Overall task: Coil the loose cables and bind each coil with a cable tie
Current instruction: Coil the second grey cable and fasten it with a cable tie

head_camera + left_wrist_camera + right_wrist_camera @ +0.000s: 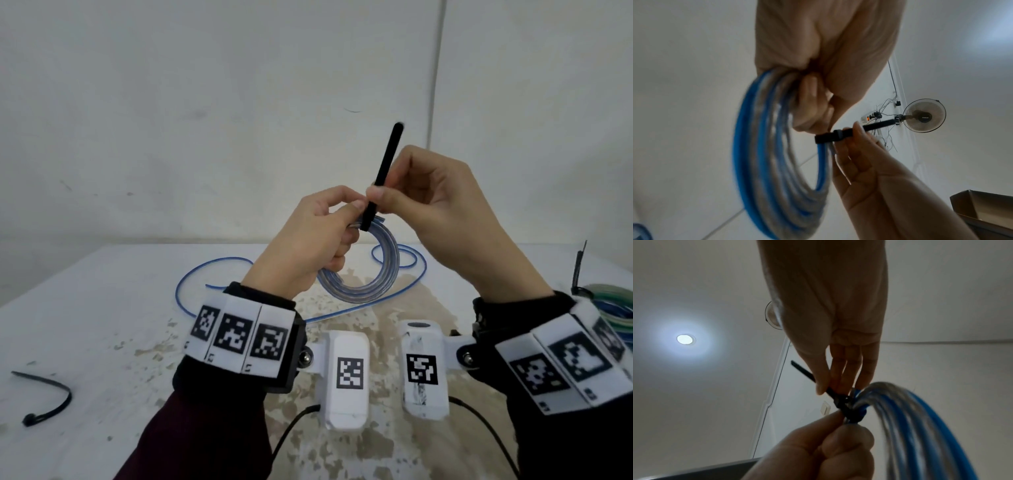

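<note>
Left hand (308,236) grips coil (363,274), right hand (442,212) pinches cable tie (385,168); weak grip lets loops spring apart.

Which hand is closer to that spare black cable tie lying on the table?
Left. The left hand is raised above the table centre, right of the spare cable tie; the right hand is farther right still.

No text can be read; the wristbands (239,337) bear only square black-and-white marker codes.

L hand (317,236): raised, fingers curled, gripping | R hand (435,205): raised, thumb+index pinching, other fingers loosely curled
</note>
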The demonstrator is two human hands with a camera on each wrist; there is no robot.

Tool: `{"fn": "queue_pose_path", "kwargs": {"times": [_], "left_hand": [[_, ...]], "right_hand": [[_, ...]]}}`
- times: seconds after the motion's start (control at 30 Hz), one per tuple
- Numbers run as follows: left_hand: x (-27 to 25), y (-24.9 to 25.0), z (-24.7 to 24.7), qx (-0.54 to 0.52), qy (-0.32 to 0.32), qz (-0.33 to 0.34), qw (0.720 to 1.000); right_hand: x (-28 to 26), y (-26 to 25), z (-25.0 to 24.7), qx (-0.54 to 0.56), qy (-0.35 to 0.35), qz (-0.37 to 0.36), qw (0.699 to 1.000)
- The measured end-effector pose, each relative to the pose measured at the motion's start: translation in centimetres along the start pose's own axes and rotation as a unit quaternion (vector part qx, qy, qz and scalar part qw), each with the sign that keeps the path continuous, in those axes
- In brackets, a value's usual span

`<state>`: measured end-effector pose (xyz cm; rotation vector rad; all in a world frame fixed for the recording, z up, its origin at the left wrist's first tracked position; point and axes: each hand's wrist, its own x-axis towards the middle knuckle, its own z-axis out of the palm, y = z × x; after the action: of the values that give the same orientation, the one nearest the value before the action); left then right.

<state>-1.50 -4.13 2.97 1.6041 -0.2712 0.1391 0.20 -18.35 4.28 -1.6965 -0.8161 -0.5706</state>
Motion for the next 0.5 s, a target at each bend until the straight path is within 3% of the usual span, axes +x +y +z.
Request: {"fn": "queue_pose_path", "kwargs": {"times": [0.23, 0.5], "left_hand": [[-0.90, 1.19, -0.02, 0.047, -0.048, 0.066, 0.996], [-0.80, 0.76, 0.45, 0.106, -0.037, 0.107, 0.988]], "right_hand": [[0.18, 0.22, -0.50, 0.057, 0.030, 0.061, 0.996], [0.12, 0.54, -0.64, 0.063, 0.048, 0.091, 0.993]]}}
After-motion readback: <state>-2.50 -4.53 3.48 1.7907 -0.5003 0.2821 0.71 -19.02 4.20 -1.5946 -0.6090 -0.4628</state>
